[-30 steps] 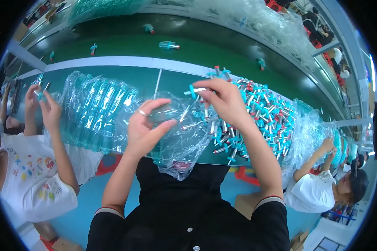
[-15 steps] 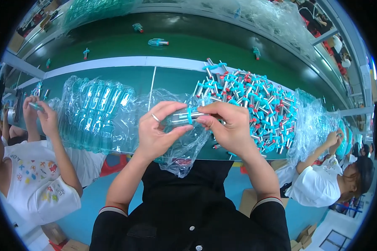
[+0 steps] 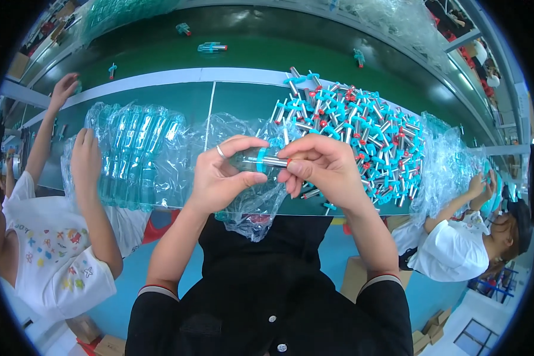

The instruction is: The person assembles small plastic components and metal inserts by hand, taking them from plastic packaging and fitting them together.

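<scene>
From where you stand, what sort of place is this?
Probably a factory assembly line: a long green belt-like surface, a heap of turquoise, silver and red tubular parts, and rows of turquoise shells in clear plastic.

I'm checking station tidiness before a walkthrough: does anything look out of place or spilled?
A crumpled clear plastic bag droops over the near edge of the worktable, looking untidy. The turquoise-and-metal parts lie loose in a jumbled heap, possibly normal here. No obvious damage shows.

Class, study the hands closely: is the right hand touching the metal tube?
Touching. The head view shows the thumb and forefinger of the right hand against the red end of the tube.
</scene>
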Demonstrator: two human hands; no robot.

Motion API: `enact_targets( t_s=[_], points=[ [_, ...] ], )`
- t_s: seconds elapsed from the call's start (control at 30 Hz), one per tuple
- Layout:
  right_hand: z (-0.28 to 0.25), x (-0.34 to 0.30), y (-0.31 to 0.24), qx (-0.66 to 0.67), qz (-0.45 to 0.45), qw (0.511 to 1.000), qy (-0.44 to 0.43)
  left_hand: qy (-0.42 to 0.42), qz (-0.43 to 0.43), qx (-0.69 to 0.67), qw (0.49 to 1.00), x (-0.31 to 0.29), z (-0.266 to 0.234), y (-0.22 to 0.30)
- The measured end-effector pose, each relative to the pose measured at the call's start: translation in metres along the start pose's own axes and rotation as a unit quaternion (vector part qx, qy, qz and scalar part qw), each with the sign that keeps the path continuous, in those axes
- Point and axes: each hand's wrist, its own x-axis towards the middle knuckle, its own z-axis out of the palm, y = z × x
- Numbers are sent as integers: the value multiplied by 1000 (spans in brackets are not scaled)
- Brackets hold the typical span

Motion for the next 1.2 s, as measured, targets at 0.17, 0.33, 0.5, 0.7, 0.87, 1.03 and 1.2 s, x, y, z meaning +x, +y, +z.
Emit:
enact_targets(
  t_s=[0.17,0.33,0.5,0.7,0.87,1.03,1.2],
  points=[
    [-1,1,9,28,-23,999,9,-17,-4,35,999,0,0,6],
    [5,-6,17,62,-23,998,9,-28,16,45,998,-5,3,8],
    [10,-12,21,35,-72,997,16,-34,32,60,997,-8,9,13],
    [18,-23,19,24,-84,996,29,-37,58,73,995,-10,12,12],
    [18,-25,20,36,-92,995,24,-40,63,69,995,-10,16,13],
    [17,-27,23,45,-91,995,20,-55,51,84,994,-12,16,13],
    [25,-28,17,-14,-54,997,60,-42,62,98,992,-11,16,2]
  ],
)
